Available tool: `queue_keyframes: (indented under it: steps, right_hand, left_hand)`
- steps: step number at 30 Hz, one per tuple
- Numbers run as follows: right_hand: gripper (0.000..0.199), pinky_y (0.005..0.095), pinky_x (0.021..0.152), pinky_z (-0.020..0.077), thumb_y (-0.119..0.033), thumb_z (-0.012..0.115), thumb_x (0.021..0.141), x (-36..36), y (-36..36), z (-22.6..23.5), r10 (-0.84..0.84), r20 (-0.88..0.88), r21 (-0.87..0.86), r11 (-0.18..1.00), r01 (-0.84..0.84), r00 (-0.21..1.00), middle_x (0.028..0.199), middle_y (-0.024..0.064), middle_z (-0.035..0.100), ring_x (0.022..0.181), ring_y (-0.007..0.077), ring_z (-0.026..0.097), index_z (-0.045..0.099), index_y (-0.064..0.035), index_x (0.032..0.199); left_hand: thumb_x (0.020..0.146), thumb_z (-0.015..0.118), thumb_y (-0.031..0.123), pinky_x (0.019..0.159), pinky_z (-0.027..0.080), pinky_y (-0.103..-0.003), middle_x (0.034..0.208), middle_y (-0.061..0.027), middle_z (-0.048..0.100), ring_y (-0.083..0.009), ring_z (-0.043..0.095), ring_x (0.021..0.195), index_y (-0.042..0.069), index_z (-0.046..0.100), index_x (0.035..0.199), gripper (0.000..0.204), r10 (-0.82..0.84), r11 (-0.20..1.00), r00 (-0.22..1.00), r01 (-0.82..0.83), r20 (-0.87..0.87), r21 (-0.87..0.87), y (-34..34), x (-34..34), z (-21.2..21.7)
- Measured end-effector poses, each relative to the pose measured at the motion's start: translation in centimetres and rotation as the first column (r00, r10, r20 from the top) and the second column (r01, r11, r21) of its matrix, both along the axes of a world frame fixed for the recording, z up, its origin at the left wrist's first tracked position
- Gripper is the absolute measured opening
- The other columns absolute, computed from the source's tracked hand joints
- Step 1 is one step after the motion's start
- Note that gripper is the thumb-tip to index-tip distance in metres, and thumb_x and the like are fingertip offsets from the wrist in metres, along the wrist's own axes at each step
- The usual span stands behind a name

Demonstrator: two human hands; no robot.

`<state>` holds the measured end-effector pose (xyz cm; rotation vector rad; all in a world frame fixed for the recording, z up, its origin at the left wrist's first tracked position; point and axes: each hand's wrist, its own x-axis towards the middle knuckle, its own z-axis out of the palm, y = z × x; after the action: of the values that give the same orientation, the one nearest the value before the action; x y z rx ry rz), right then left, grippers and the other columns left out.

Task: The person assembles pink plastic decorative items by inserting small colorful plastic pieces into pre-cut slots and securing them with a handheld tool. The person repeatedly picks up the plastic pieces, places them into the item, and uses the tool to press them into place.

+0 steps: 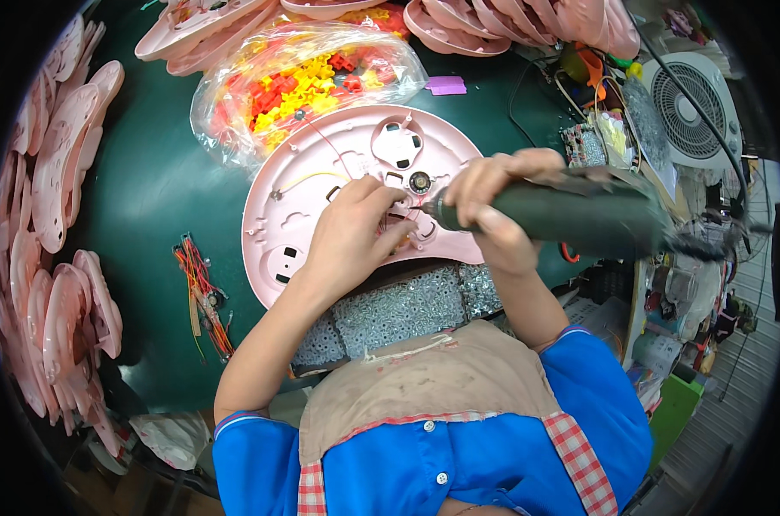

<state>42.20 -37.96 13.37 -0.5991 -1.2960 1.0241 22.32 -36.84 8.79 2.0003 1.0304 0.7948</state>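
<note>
A round pink plastic shell (321, 163) lies face down on the dark green table (158, 181), its inner side up with thin wires running across it. My left hand (351, 232) presses on the shell near its middle, fingertips pinching a small part there. My right hand (493, 206) grips a dark green electric screwdriver (570, 215), held level, with its bit touching the shell right beside my left fingertips.
A tray of small silver screws (398, 310) sits between my chest and the shell. A clear bag of red and yellow plastic pieces (304, 77) lies behind it. Stacks of pink shells (55, 224) line the left and top edges. Loose wire bundles (202, 292) lie left; a white fan (686, 107) stands right.
</note>
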Motion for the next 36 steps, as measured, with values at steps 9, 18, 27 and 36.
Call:
queue_keyframes:
  steps: [9, 18, 27, 36]
  right_hand:
    - [0.051, 0.0414, 0.071, 0.0570, -0.002, 0.069, 0.087, 1.5, -1.8, 3.6, 0.039, -0.151, 0.077, 0.997, -0.027, 0.988, 0.076, 0.0072, 0.063, 0.068, 0.0195, 0.060, 0.041, -0.0149, 0.128]
    - [0.051, 0.0421, 0.075, 0.0566, -0.005, 0.070, 0.090, 1.4, -2.6, 4.5, 0.046, -0.280, 0.083, 0.996, -0.023, 0.959, 0.078, 0.0070, 0.063, 0.070, 0.0199, 0.060, 0.041, -0.0161, 0.131]
    - [0.051, 0.0423, 0.073, 0.0582, 0.007, 0.064, 0.084, 0.3, 1.3, -0.7, -0.100, -0.044, 0.110, 0.989, 0.104, 0.994, 0.075, 0.0087, 0.060, 0.066, 0.0189, 0.060, 0.036, -0.0059, 0.126]
    - [0.043, 0.0405, 0.070, 0.0566, 0.003, 0.061, 0.084, -0.8, 3.0, -1.9, -0.097, 0.069, -0.001, 0.995, 0.098, 0.993, 0.074, 0.0099, 0.058, 0.063, 0.0191, 0.056, 0.043, -0.0054, 0.122]
  left_hand:
    - [0.085, 0.083, 0.005, 0.067, 0.053, -0.032, 0.084, -0.0091, 0.071, -0.0185, 0.068, 0.073, 0.001, 0.076, 0.096, 0.013, 0.030, 0.973, 0.966, 0.031, 0.258, -0.230, -1.0, 1.0, 0.9]
    - [0.082, 0.082, -0.003, 0.068, 0.054, -0.029, 0.089, -0.0120, 0.075, -0.0180, 0.069, 0.076, -0.003, 0.076, 0.102, 0.021, 0.025, 0.996, 0.920, -0.054, 0.391, 0.064, -1.4, 1.2, 0.2]
    - [0.078, 0.088, 0.021, 0.088, 0.054, -0.043, 0.104, -0.0145, 0.069, -0.0332, 0.066, 0.099, 0.001, 0.073, 0.109, 0.039, 0.061, 0.998, 0.998, -0.061, -0.018, 0.007, 1.0, 0.7, -1.0]
    - [0.083, 0.079, 0.012, 0.090, 0.053, -0.044, 0.104, -0.0150, 0.069, -0.0348, 0.064, 0.101, 0.001, 0.071, 0.111, 0.031, 0.047, 0.999, 0.998, -0.046, -0.030, 0.027, 1.1, 0.6, -1.4]
